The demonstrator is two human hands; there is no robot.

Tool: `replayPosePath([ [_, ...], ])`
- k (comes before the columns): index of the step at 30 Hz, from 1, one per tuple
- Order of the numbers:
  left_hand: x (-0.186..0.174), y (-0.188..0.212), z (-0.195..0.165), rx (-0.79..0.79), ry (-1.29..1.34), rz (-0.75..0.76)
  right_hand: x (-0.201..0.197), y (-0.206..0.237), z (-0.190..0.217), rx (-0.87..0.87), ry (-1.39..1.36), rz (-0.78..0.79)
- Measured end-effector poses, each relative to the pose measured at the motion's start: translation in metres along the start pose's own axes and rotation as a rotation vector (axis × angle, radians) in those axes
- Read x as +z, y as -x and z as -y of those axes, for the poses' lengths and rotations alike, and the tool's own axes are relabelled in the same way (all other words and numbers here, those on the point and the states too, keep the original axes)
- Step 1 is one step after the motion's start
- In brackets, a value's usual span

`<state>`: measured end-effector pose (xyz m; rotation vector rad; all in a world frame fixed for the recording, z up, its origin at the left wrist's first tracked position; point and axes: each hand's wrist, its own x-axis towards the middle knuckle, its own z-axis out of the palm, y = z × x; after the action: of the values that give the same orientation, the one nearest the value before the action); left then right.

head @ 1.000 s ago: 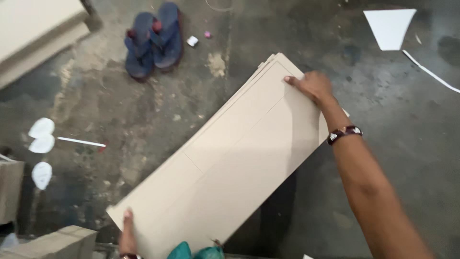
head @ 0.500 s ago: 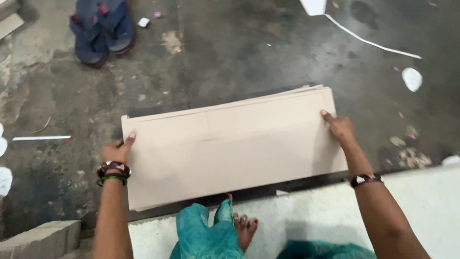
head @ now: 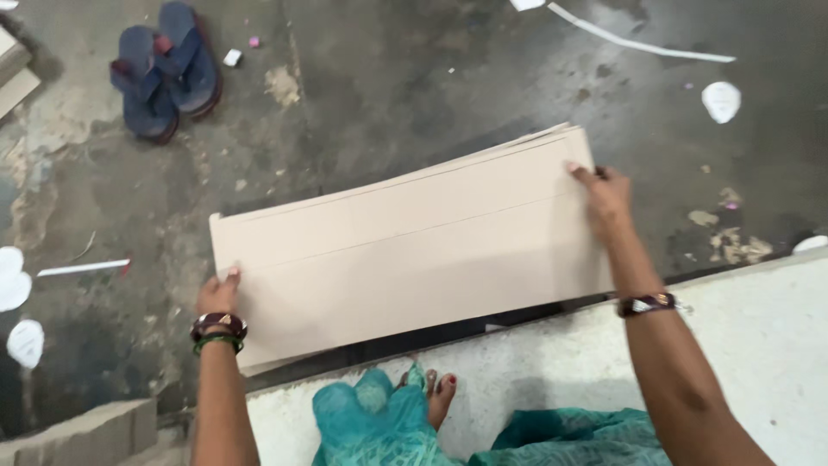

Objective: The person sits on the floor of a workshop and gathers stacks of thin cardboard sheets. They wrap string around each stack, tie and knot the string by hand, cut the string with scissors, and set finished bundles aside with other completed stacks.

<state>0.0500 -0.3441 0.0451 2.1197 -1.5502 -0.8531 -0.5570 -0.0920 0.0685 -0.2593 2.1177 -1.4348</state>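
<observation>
A stack of long flat beige cardboard sheets is held level above a dark concrete floor. My left hand grips the stack's left end, with bangles on the wrist. My right hand grips the right end near the upper corner, a wristband on that forearm. The sheets are slightly fanned at the far edge. Below the stack my bare foot and teal clothing show on a pale raised ledge.
A pair of blue flip-flops lies on the floor at the upper left. White paper scraps and strips are scattered about. A grey block sits at the lower left. The pale ledge fills the lower right.
The cardboard stack has swung from a diagonal to nearly horizontal in front of me. Both hands have shifted to its two ends, and the view has moved back over the ledge.
</observation>
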Motion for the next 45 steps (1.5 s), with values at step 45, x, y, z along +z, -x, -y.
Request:
replayPosePath([
  [45, -0.141, 0.166, 0.089, 0.567, 1.055, 0.246, -0.184, 0.215, -0.079, -0.306, -0.956, 0.415],
])
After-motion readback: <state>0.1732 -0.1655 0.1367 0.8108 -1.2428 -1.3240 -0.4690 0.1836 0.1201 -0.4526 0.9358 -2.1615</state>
